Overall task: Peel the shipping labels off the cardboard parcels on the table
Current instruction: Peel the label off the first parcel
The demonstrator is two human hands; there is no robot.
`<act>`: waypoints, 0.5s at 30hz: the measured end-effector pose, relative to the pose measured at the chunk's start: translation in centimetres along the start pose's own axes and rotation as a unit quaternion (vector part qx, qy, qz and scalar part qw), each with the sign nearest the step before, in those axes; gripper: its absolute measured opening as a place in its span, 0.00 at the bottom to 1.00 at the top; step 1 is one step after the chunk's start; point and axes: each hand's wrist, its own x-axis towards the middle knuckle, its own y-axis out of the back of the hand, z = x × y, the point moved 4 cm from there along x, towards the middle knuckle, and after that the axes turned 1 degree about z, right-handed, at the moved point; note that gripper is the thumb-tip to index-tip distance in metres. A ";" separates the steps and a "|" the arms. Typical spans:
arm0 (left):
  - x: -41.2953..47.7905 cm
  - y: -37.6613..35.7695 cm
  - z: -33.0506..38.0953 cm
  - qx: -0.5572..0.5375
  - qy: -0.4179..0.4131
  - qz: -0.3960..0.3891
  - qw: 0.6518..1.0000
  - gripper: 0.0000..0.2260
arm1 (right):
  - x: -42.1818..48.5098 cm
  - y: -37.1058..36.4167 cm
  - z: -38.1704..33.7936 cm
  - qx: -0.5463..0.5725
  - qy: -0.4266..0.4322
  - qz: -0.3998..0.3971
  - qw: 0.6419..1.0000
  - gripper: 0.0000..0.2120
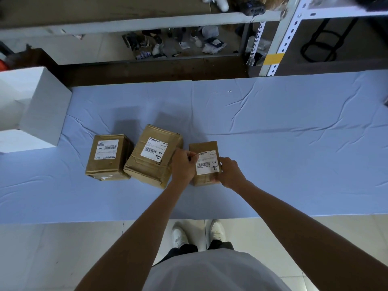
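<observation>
The left hand pinched the far left corner of the label on the small parcel. Thumb and forefinger were closed on a strip of paper that stood lifted off the cardboard. The rest of the label lay flat between the two hands. The right hand gripped the parcel's right side, fingers curled round its near corner, holding it down on the table.

Two more parcels sat on the other side of the left hand. The middle parcel was just beside its knuckles and the end parcel lay beyond that. Both kept their labels stuck down.

The label looked like thin, sticky paper that would probably tear if jerked. A low, slow pull across towards the right hand seemed the safer way. The pinch would likely need shifting closer to the peel line as more paper came free.

The parcel seemed small and light, and would likely slide on the cloth or lift with the pull. So the right hand's grip mattered. Its brown wrapping looked slightly glossy, which may help the label release cleanly.
</observation>
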 end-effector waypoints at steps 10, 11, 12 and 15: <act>0.0 -0.3 0.4 0.006 0.011 -0.020 1.000 0.07 | 0.0 0.1 0.3 0.011 -0.002 -0.001 1.000 0.22; 0.0 -0.3 0.4 0.003 0.009 -0.022 1.000 0.07 | 0.0 0.1 0.3 0.011 -0.002 0.000 1.000 0.23; -0.1 -0.2 0.5 -0.001 0.004 -0.021 1.000 0.06 | 0.0 0.1 0.3 0.009 0.000 -0.001 1.000 0.23; -0.1 0.0 0.6 0.001 -0.012 -0.019 1.000 0.07 | -0.2 0.2 0.3 0.009 0.013 -0.009 1.000 0.24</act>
